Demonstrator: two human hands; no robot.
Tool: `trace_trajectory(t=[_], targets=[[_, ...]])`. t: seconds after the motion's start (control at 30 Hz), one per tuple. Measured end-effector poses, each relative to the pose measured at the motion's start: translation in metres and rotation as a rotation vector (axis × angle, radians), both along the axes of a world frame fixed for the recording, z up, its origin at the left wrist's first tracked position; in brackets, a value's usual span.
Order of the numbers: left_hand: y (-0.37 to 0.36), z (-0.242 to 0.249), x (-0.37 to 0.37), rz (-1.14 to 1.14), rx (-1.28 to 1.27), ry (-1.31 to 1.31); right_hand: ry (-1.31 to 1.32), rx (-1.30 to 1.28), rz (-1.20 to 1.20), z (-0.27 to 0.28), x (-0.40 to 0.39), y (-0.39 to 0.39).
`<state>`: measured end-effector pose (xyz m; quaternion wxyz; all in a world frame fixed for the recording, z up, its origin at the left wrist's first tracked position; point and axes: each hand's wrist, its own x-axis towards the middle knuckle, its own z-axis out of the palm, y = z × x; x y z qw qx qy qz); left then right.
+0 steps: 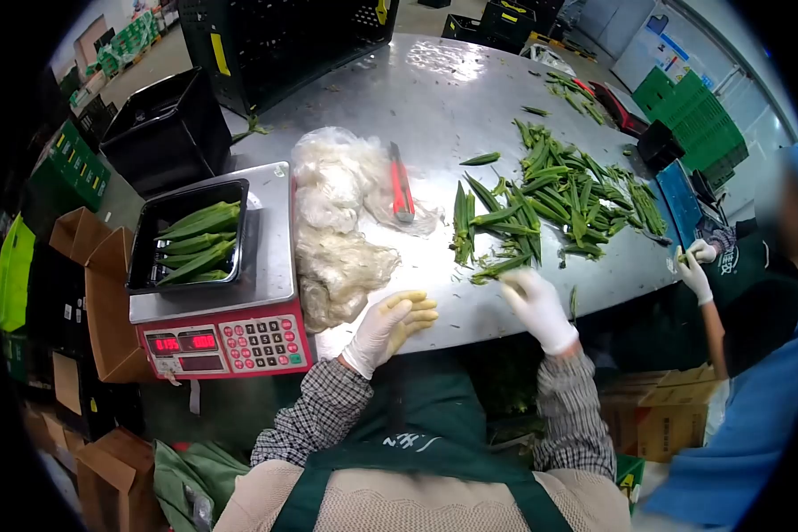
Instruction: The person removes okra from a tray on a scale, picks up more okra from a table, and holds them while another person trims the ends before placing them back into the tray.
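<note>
My left hand point(391, 327), in a pale rubber glove, is open over the near table edge, fingers stretched to the right and nothing in them. Beside the near end of a pile of green okra point(554, 191) is my right hand point(539, 308), also gloved. Its fingertips are right at the nearest okra pods and slightly blurred, so I cannot tell whether they grip one. To the left, a black plastic tray point(139, 257) with several okra pods rests on a red digital scale point(279, 332). The scale's red digits are lit.
Crumpled clear plastic bags point(332, 208) lie right of the scale, with a red-handled knife point(400, 182) on them. Stacked black trays point(164, 133) and a large black crate point(284, 44) stand behind. A gloved co-worker's hand point(696, 275) holds something small at the right by a blue scale point(678, 208).
</note>
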<state>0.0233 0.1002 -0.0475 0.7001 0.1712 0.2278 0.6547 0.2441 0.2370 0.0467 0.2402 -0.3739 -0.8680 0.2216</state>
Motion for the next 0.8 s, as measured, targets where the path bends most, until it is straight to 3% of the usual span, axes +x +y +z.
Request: trace_trajectory(t=[0.1, 0.17, 0.23, 0.27, 0.43, 0.7, 0.8], targets=[[-0.001, 0.001, -0.001, -0.001, -0.005, -0.042, -0.044, 0.341, 0.038, -0.027, -0.068, 0.056], [-0.001, 0.000, -0.001, 0.001, -0.005, -0.067, -0.352, 0.423, -0.123, -0.029, -0.103, 0.082], [-0.001, -0.002, -0.002, -0.008, 0.002, -0.073, -0.667, 0.226, -0.295, -0.025, -0.129, 0.094], [-0.001, -0.003, -0.002, -0.009, 0.002, -0.076, -0.675, 0.228, -0.313, -0.032, -0.133, 0.101], [0.003, 0.000, -0.002, 0.001, 0.011, -0.078, -0.651, 0.214, -0.088, -0.024, -0.130, 0.073], [0.000, -0.002, -0.001, -0.004, 0.026, -0.077, -0.664, 0.296, -0.112, -0.041, -0.112, 0.054], [-0.001, -0.002, -0.002, 0.004, 0.016, -0.077, -0.155, 0.105, -0.184, -0.025, -0.093, 0.064]])
